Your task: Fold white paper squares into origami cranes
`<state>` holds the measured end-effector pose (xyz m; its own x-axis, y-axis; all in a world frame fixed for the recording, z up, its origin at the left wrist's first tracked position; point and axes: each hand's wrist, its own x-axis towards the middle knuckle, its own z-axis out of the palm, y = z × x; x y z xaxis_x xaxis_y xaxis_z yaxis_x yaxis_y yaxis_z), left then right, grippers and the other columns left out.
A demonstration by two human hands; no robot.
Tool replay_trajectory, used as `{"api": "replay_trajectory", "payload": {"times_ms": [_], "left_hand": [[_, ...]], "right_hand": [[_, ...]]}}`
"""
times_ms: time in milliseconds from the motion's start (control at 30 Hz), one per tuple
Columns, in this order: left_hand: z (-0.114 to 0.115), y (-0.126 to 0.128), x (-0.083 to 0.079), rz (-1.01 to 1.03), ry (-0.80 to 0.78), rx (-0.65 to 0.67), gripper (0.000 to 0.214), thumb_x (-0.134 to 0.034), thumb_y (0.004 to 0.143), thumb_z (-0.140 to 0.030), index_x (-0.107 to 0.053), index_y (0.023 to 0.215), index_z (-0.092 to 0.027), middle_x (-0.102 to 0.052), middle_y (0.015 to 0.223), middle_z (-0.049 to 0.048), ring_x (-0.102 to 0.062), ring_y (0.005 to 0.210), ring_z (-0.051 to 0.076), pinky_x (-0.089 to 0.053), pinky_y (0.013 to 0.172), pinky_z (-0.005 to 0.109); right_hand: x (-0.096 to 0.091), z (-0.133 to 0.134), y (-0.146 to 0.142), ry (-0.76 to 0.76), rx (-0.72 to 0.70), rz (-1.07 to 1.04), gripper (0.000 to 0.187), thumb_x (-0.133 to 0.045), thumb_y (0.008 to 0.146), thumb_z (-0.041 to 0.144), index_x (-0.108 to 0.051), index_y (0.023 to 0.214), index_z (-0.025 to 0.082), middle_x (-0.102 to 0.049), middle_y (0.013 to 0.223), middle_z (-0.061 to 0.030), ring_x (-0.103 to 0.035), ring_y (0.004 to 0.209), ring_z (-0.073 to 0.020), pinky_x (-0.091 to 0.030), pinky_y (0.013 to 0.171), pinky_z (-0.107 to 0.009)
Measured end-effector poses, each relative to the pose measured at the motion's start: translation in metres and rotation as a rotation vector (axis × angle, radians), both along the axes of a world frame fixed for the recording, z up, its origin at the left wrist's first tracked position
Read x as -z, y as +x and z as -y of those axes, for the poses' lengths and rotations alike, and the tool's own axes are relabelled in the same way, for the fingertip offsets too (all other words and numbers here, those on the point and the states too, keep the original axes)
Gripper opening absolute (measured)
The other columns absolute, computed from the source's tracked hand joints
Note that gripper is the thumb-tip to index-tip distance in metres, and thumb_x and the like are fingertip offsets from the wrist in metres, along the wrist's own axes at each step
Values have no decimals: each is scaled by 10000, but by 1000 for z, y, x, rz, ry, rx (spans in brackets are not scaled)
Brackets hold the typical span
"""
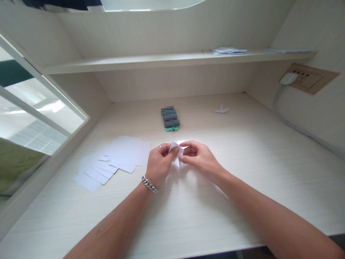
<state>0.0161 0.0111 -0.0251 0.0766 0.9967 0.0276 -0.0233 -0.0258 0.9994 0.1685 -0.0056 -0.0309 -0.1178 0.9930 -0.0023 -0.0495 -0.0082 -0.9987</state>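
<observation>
A small piece of folded white paper is held above the desk between my two hands. My left hand pinches it from the left, with the thumb lying across its front. On the other side, the thumb and fingers of my right hand close on its right edge. Part of the paper is hidden behind the fingers. Loose white paper sheets lie fanned out and overlapping to the left of my left hand. A finished paper crane rests farther back on the right.
A phone in a green-edged case lies behind my hands. Paper stacks sit on the shelf. At the right wall, a white plug sits in a socket panel, its grey cable running down along the desk's right side.
</observation>
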Motion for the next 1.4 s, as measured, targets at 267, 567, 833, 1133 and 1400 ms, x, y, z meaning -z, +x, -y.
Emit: {"api": "replay_trajectory", "payload": {"times_ms": [267, 567, 833, 1133, 1400], "left_hand": [[-2, 0, 4, 13, 10, -36, 241, -782, 693, -362, -680, 712, -145, -645, 640, 4, -551, 555, 119, -446, 533, 236], [-3, 1, 8, 101, -18, -71, 258, -795, 680, -361, -663, 714, -143, -617, 642, -9, -543, 573, 110, -428, 527, 223], [-2, -1, 7, 82, -38, 16, 247, -779, 698, -371, -699, 737, -140, -647, 689, 16, -548, 631, 127, -414, 577, 233], [8, 5, -7, -126, -96, 148, 311, -772, 674, -435, -698, 636, -136, -579, 572, 3, -463, 515, 101, -312, 443, 206], [10, 5, -8, -168, -80, 195, 286, -757, 684, -404, -658, 579, -158, -547, 540, 3, -439, 490, 103, -279, 411, 201]], "right_hand": [[-1, 4, -11, -115, -66, -52, 336, -689, 769, 241, -561, 1070, 162, -663, 634, 10, -665, 614, -148, -536, 598, -270], [2, 5, -12, -64, -76, -44, 480, -734, 666, 138, -552, 1108, 170, -658, 671, 23, -658, 656, -152, -518, 628, -279], [-10, 2, 5, 20, 2, 102, 390, -744, 723, 341, -647, 1061, 170, -677, 848, -60, -640, 788, -192, -518, 643, -306], [-7, 1, 4, 248, 119, 234, 146, -650, 824, 310, -724, 861, 190, -721, 869, -58, -640, 811, -193, -494, 719, -312], [-11, 2, 3, 206, 129, 251, 166, -606, 844, 313, -686, 824, 169, -683, 816, -48, -611, 763, -177, -469, 661, -282]]}}
